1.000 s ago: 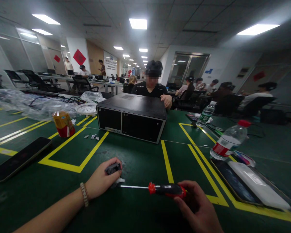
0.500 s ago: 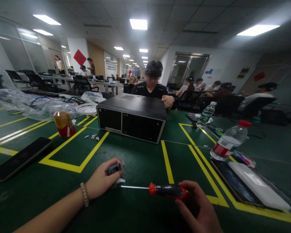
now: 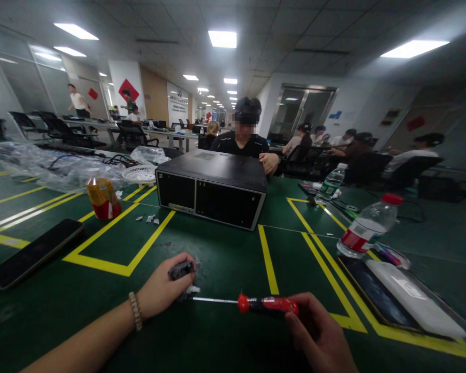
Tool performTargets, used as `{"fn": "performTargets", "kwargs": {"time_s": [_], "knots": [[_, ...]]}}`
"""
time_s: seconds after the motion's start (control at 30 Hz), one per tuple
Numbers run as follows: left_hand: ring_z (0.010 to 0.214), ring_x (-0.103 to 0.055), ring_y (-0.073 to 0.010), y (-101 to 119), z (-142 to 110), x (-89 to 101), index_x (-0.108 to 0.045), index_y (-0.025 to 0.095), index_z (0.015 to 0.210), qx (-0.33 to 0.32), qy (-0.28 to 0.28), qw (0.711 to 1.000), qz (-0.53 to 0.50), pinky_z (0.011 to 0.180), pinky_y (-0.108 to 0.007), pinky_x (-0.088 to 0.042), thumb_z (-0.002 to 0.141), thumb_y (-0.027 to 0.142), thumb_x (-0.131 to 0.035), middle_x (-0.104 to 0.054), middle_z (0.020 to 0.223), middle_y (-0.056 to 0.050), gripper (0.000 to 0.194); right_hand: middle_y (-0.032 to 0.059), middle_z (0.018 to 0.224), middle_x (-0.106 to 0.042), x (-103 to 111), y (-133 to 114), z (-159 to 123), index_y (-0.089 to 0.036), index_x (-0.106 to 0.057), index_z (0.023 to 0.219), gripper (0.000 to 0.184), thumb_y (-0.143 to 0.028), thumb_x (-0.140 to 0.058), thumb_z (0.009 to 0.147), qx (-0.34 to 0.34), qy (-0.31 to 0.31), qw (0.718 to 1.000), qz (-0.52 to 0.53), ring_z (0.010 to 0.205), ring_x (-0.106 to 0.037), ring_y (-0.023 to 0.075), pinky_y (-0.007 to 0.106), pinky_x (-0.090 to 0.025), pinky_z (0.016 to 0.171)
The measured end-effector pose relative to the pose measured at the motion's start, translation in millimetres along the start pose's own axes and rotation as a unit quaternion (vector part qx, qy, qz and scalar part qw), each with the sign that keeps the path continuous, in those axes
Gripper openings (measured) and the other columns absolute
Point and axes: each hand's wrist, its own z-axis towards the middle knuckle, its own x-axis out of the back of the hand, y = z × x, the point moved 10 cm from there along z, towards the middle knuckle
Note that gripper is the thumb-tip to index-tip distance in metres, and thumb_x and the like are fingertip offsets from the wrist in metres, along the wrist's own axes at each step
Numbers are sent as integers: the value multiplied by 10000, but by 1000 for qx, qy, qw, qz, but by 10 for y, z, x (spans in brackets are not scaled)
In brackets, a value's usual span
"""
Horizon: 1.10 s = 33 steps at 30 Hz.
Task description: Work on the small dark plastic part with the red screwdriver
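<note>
My left hand (image 3: 166, 287), with a beaded bracelet on its wrist, is closed around a small dark grey part (image 3: 181, 270); a whitish bit sticks out beneath the fingers. I cannot make out what kind of part it is. In my right hand (image 3: 314, 324) the thumb and fingers pinch the handle end of a red and black screwdriver (image 3: 267, 304). The screwdriver lies nearly level, its shaft pointing left. Its tip meets the underside of the part near my left hand, where the exact contact is hidden.
A black computer case (image 3: 213, 178) stands ahead, a person's hand (image 3: 270, 163) on its back corner. At left are a phone (image 3: 34, 252), an orange drink bottle (image 3: 103, 198), a white basket (image 3: 139, 174) and plastic wrap. Water bottles (image 3: 368, 228) and more phones (image 3: 376, 292) are at right.
The screwdriver's handle has turned about its axis, showing more red now. My right thumb and fingers have shifted on its end. My left hand stays in place.
</note>
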Motion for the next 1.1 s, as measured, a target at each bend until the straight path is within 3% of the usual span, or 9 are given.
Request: {"fn": "performTargets", "kwargs": {"time_s": [0.23,0.8,1.0,1.1], "knots": [[794,-610,-211,-5,8,-3,-597,186,970,-2,1,1000,-2,733,-336,-500,890,277,-594,-628,904,-37,121,7,702,-634,1,-7,7,-229,-658,852,478,-705,-621,888,9,-8,1000,-8,546,-567,166,259,-463,467],[785,-600,-194,-19,12,-2,-598,192,969,-6,4,1000,3,727,-315,-488,888,280,-589,-619,873,-16,120,24,716,-646,-54,-11,53,-220,-669,911,497,-710,-581,905,3,-53,998,-39,588,-602,192,277,-494,493],[826,-611,-211,-25,15,-4,-595,188,986,-4,-3,1000,4,756,-340,-502,903,281,-596,-635,936,-42,125,25,744,-671,-18,-2,32,-233,-666,934,457,-685,-605,905,-3,-21,1000,-17,589,-610,190,272,-483,483],[828,-619,-215,-53,13,-7,-596,187,1002,9,-7,1000,-2,750,-347,-507,911,294,-600,-639,956,-50,141,36,775,-691,-38,10,29,-234,-657,968,419,-648,-620,915,-2,-34,999,-14,579,-617,188,275,-484,472]]}}
